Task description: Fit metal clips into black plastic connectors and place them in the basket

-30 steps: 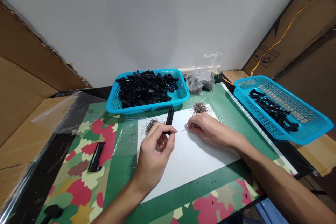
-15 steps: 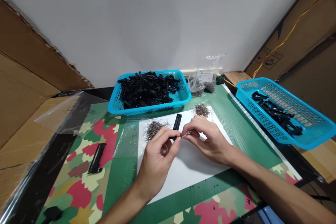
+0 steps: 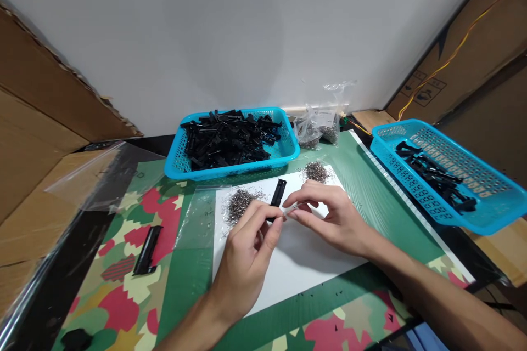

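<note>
Over the white sheet [image 3: 280, 279], my right hand [image 3: 329, 216] is closed round a thin metal tool that looks like tweezers [image 3: 291, 209]. The tool's tip meets the pinched thumb and forefinger of my left hand [image 3: 249, 252]. Whatever small part sits in that pinch is too small to make out. Just behind the fingertips lies a slim black plastic part [image 3: 279, 191], its lower end hidden by my hands. One pile of tiny bent wire pieces [image 3: 241, 205] is beside my left hand. A smaller wire pile [image 3: 315, 171] lies beyond my right hand.
A blue basket [image 3: 230, 173] heaped with black parts stands at the back. Another blue basket [image 3: 489, 225], holding fewer, is at the right. Clear bags [image 3: 321, 129] of metal pieces rest by the wall. A single black part [image 3: 147, 250] lies on the patterned mat at left.
My hands stay together at the same spot, with the right hand and the tool turned slightly. The whole view has shifted a little.
</note>
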The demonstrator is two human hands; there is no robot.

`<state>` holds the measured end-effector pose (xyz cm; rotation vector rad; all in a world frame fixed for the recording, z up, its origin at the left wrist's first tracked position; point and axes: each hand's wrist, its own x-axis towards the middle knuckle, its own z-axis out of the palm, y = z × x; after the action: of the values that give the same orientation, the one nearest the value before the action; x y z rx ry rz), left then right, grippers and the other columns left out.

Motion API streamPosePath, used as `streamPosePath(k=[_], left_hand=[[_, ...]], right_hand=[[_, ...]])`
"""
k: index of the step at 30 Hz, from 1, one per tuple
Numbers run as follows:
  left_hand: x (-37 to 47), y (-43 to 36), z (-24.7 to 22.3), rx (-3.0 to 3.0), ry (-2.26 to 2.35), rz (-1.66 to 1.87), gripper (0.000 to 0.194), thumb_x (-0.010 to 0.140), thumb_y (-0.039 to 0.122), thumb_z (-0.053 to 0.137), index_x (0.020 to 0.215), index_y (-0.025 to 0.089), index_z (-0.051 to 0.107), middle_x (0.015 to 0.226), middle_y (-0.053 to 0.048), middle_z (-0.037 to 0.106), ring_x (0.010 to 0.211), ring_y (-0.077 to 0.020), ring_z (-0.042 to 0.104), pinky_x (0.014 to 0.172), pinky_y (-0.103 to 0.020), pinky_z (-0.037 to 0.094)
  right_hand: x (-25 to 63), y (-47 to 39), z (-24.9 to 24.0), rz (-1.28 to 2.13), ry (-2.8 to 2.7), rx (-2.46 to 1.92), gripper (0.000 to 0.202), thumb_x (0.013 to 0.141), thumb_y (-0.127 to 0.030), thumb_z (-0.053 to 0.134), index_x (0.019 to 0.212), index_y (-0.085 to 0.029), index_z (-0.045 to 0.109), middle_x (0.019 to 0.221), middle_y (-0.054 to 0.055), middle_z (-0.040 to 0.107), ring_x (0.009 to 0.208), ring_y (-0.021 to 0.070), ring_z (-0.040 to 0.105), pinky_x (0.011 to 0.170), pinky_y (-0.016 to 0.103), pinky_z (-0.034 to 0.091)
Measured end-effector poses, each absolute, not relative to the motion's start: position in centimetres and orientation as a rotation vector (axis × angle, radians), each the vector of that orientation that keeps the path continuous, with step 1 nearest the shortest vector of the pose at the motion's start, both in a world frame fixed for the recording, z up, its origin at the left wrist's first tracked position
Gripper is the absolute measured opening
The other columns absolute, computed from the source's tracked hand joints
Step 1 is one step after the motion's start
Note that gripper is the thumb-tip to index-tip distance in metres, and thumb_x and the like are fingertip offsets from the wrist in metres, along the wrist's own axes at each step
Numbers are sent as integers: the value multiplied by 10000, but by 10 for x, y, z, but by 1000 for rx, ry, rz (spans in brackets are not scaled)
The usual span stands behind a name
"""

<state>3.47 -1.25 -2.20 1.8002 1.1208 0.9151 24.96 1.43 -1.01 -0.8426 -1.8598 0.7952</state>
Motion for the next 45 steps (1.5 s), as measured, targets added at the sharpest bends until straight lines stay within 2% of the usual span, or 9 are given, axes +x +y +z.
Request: streamPosePath(k=[5,12,17,21,28,32,39,43,45], left_hand=[[35,-12,-22,1887,1141,899,151,1137,301,502,1135,288,652,1019,18,547,799,-128,516,678,-270,398],[34,-16,-26,1640,1074,912,255,1152,399,441,1262,316,655,1084,-10,556,732,-126,504,638,-288,404],[41,-16,-27,1319,1047,1059,246,1104,425,567,1330,355,502,1044,5,584,667,-109,516,583,-260,408],[43,-19,-26,1211,977,1106,267,1105,399,565,1348,392,455,1136,5,568,668,-89,497,664,-259,476],[40,-25,-37,1409,962,1154,346,1114,313,548,1435,401,455,1267,-28,582,1021,-177,589,906,-318,500],[41,-26,-41,1518,950,1178,372,1121,272,518,1465,390,439,1328,-39,568,1131,-204,589,960,-338,493],[38,-27,-35,1515,986,1075,341,1133,335,471,1467,390,430,1255,-48,524,885,-179,522,838,-340,491],[38,-27,-29,1401,953,1011,272,1139,388,443,1408,422,436,1214,-30,486,940,-183,524,858,-335,483],[40,-27,-26,1290,942,1026,214,1129,413,467,1342,396,459,1151,-22,494,879,-168,513,797,-306,470]], right_hand=[[248,15,-11,682,-1927,-789,119,964,-96,674,962,-169,767,731,-22,627,700,133,569,724,300,446],[247,12,-9,488,-1815,-790,89,930,-100,730,919,-155,799,645,-38,596,591,106,531,663,287,436],[243,9,-11,366,-1767,-760,106,932,-97,731,909,-179,794,596,-57,560,530,99,483,595,281,410],[241,8,-14,263,-1788,-754,98,946,-104,721,917,-178,778,602,-42,591,532,108,484,584,296,379],[235,5,-23,69,-1936,-677,146,986,-100,639,890,-164,728,595,-35,564,547,125,451,582,319,309],[232,4,-26,70,-1954,-668,167,1000,-98,621,872,-154,713,595,-41,523,557,125,411,585,317,288],[237,4,-26,48,-2043,-688,212,1066,-143,568,943,-146,740,621,-27,522,589,143,418,607,330,282],[242,6,-22,-109,-2134,-685,213,1086,-126,549,1039,-122,757,603,-27,503,613,163,393,619,347,261],[245,8,-20,-125,-2173,-684,239,1106,-134,517,1090,-117,755,619,-21,522,624,166,410,626,348,281]])
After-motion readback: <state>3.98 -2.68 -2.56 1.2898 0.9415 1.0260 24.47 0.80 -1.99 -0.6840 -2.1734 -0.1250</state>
